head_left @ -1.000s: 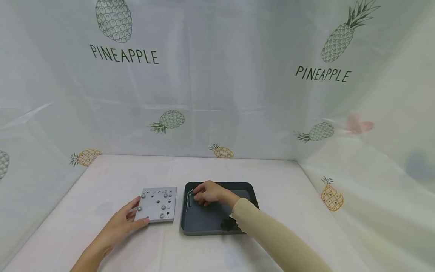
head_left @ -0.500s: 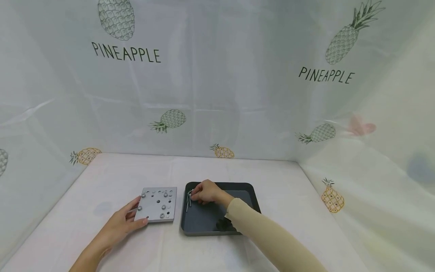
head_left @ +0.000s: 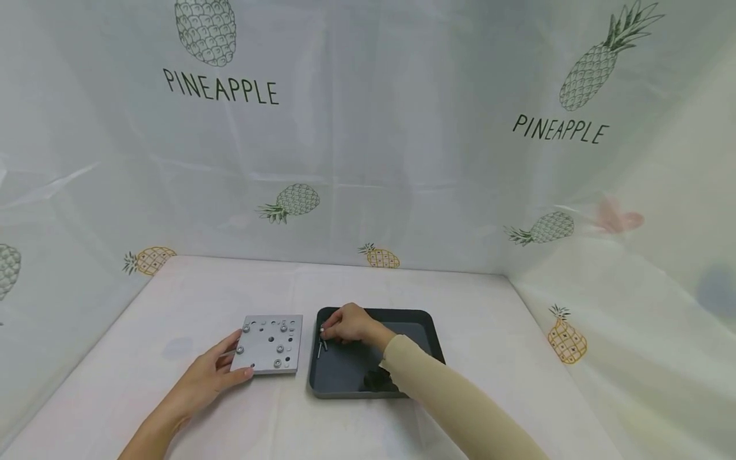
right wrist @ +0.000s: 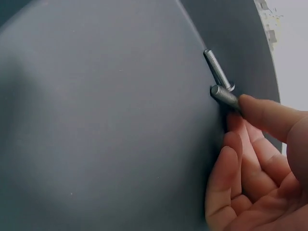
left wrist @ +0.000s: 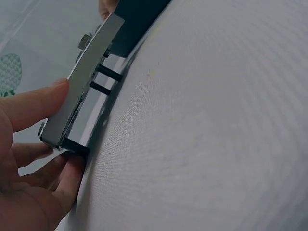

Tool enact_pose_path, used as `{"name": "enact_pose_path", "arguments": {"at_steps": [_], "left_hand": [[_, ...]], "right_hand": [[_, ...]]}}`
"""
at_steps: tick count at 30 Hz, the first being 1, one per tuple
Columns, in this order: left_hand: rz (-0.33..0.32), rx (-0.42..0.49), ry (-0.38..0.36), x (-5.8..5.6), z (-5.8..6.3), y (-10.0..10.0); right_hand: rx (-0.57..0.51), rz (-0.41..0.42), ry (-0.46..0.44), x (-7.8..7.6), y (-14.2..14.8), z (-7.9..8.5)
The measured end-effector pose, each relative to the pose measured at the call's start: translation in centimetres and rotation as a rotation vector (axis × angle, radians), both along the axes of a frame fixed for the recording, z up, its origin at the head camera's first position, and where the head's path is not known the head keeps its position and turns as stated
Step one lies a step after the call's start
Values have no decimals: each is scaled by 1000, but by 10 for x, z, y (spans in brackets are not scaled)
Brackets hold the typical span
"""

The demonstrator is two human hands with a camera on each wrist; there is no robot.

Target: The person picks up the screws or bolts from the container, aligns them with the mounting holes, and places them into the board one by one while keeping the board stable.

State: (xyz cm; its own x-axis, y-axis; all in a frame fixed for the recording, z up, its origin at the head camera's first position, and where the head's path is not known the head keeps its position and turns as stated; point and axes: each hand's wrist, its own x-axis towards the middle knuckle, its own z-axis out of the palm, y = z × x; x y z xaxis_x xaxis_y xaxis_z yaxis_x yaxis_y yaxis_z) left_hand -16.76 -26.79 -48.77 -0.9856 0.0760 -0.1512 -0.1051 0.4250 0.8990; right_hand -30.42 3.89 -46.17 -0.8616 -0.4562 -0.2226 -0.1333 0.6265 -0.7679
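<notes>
"Pale sheeting printed with pineapples (head_left: 368, 128) hangs behind a white-covered table (head_left: 201, 294), I've got that on my screen. Left to right, go!"

"Leftmost, the person's left hand (head_left: 201, 380) grips a flat, silver-grey metal plate (head_left: 261, 359) by its left side: thumb at the near edge, fingers bent round it. Round metal screw heads (head_left: 280, 349) stand proud on top, and my left wrist feed gives me dark pegs (left wrist: 99, 88) jutting out below."

"And past that?"

"Just beside the plate, not touching, a dark grey rectangular tray (head_left: 345, 374). One silver threaded screw (right wrist: 218, 70) lies inside, along its left wall."

"What's new?"

"Right here! A second ago the right hand (head_left: 352, 324) had its fingertips just beside two screws lying together. Now thumb and finger pinch the second silver threaded screw (right wrist: 224, 96), tilted out of line with its neighbour; the other fingers are curled."

"Clear of the tray floor?"

"Can't tell from my feeds. I'd call the grasp made but the lift barely begun: one screw in hand, one left lying, the plate held steady."
</notes>
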Motion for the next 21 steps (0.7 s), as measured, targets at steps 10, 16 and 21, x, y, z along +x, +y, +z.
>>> {"name": "enact_pose_path", "arguments": {"at_steps": [10, 16, 21], "left_hand": [[-1, -35, 17, 1, 0, -1], [13, -22, 26, 1, -1, -2], [23, -26, 25, 0, -3, -2]], "right_hand": [[-107, 43, -96, -5, 6, 1], [-158, 60, -107, -6, 12, 5], [-199, 65, -88, -11, 15, 11]]}}
